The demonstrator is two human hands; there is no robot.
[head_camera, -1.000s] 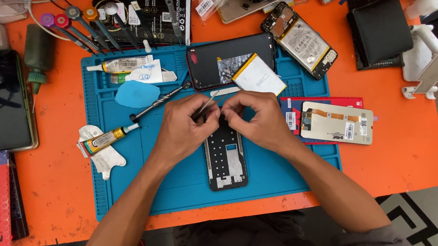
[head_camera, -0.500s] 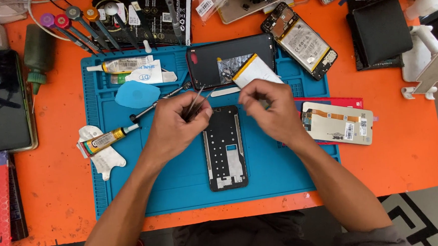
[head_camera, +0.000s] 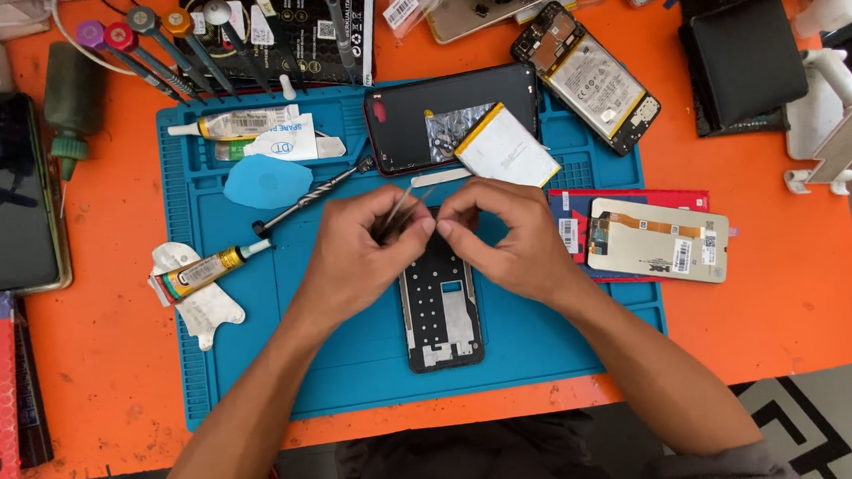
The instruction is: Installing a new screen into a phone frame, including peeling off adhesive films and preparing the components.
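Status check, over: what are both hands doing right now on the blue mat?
Left hand pinching tweezers; right hand fingertips meeting them. Both over top end of phone frame lying flat on blue mat. Nothing blocking; glue tube off left.

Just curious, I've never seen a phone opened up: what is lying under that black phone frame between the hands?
The black phone frame lies flat on the blue mat, which shows through its rectangular cutout. Both hands cover its top end, so that part is hidden.
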